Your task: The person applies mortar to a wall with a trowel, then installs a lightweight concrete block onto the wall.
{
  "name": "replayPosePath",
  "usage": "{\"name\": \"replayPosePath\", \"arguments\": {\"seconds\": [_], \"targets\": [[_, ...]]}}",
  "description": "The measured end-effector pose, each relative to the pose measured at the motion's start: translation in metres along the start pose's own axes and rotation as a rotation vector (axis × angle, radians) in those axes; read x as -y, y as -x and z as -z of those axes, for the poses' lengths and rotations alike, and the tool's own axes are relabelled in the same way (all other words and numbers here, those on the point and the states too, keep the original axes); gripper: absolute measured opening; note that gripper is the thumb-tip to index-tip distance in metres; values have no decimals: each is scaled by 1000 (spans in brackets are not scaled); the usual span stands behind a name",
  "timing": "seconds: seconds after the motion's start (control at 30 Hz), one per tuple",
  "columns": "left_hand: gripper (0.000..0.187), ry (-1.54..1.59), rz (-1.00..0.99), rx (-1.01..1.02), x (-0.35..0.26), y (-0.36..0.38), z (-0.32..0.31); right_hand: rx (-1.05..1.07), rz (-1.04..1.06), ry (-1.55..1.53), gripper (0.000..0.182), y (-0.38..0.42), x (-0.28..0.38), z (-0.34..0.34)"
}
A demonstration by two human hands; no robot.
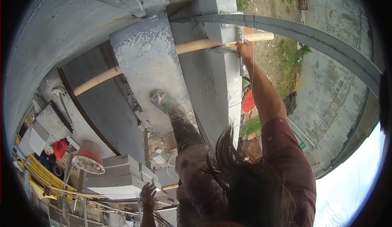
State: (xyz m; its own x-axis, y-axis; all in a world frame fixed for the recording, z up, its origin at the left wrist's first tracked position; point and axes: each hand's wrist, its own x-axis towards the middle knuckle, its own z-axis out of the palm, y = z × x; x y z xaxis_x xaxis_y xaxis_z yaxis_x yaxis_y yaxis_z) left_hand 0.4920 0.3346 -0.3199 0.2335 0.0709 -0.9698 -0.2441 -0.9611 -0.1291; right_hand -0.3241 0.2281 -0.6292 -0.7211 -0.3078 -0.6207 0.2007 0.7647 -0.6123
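Observation:
My right hand (pixel 243 49) reaches out at the upper right, its fingers closed at the edge of a grey block wall (pixel 220 70), beside a round wooden pole (pixel 200 45). A narrow, pale upright piece (pixel 240 33) shows at the fingers; what they hold is too small to make out. My left hand (pixel 148 195) is low in the view, near stacked light blocks (pixel 122 178), fingers apart and nothing in them. One shoe (pixel 158 98) of mine stands on a dusty grey plank (pixel 143 59). Dark hair hides part of my body.
A curved grey beam (pixel 310 35) arches across the upper right. Beyond the wall's edge the ground lies far below, with a round red tray (pixel 248 101). At the lower left are a dirty red bucket (pixel 88 155), a red helmet (pixel 60 149) and yellow items (pixel 34 165).

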Motion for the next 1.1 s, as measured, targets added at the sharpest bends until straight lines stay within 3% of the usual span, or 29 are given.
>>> {"name": "replayPosePath", "arguments": {"seconds": [0.23,0.27,0.3,0.43,0.5,0.53,0.57,0.6,0.63,0.67,0.7,0.73,0.8,0.87,0.93,0.97,1.07,1.1], "targets": [[53,45,-90,21,-1,12,5,-41,49,69,19,31,23,28],[53,68,-97,4,4,14,9,-11,208,53,25,29,3,52],[53,65,-105,3,10,21,13,-152,132,249,30,51,24,61],[55,138,-144,-62,27,64,20,-375,-13,600,34,116,32,149],[56,234,-177,-75,44,83,30,-518,116,739,40,188,50,184],[56,286,-197,-75,57,93,32,-493,2,762,44,203,32,221],[56,345,-206,-101,75,104,34,-490,245,1014,54,179,-50,306],[56,358,-228,-92,93,108,38,-592,199,947,63,250,-9,285],[56,370,-252,-77,106,118,42,-399,0,942,65,270,-28,328],[56,422,-271,-84,116,131,43,-278,-232,1279,60,258,-70,378],[55,397,-235,-124,130,144,43,-91,328,1812,51,318,-51,376],[55,376,-194,-162,142,157,41,37,243,1945,37,349,-38,374],[49,296,-244,-253,168,192,44,36,313,1939,36,385,38,344],[44,224,-411,-572,201,219,36,51,299,1881,35,419,84,322],[43,431,-277,-669,223,247,26,57,273,1786,34,455,113,282],[43,449,-247,-722,270,227,19,65,256,1737,33,474,126,262],[55,740,-249,-631,302,256,-16,102,234,1578,31,498,150,189],[56,879,-132,-572,302,266,-32,122,225,1534,31,502,159,172]]}}
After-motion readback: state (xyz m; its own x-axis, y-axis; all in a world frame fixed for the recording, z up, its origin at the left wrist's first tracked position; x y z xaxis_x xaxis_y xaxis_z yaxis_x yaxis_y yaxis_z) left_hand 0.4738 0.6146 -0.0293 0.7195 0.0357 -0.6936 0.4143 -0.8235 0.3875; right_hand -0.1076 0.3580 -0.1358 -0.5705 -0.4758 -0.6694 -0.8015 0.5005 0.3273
